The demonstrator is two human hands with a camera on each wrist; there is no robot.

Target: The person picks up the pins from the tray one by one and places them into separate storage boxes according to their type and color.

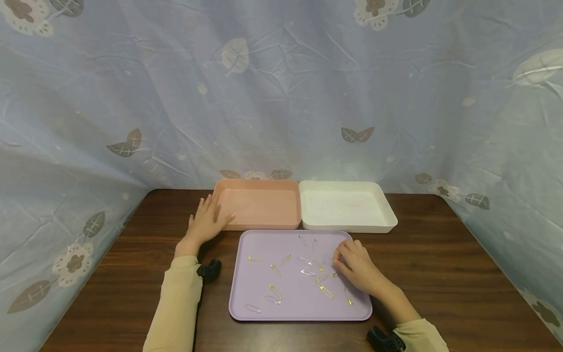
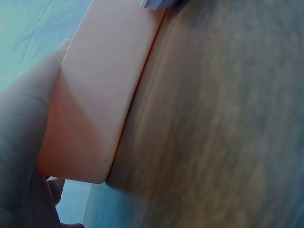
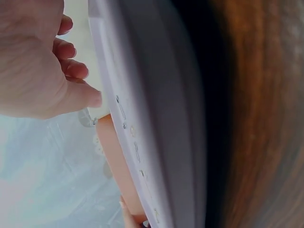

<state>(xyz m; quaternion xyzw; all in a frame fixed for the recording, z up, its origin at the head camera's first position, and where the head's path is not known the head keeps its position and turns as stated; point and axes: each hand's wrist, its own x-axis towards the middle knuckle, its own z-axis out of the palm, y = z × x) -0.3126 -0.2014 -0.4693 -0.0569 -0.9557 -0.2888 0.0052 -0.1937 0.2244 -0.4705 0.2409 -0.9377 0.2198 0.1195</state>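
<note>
A lilac tray (image 1: 299, 310) holds several scattered safety pins, some yellow and some silver. My right hand (image 1: 358, 269) hovers over its right side with the fingers loosely bent. Close by the thumb lies a yellow safety pin (image 1: 335, 275), partly covered by the hand. In the right wrist view the thumb (image 3: 90, 97) hides the index fingertip, and no pin shows in the hand. My left hand (image 1: 204, 225) rests at the left front corner of a pink tray (image 1: 259, 227), fingers spread along its side and thumb over the front rim.
A white tray (image 1: 349, 227) stands beside the pink one, both behind the lilac tray. Everything sits on a dark wooden table (image 1: 440, 264), and a patterned blue curtain (image 1: 281, 98) hangs round its back and sides. Each wrist wears a black device (image 1: 210, 270).
</note>
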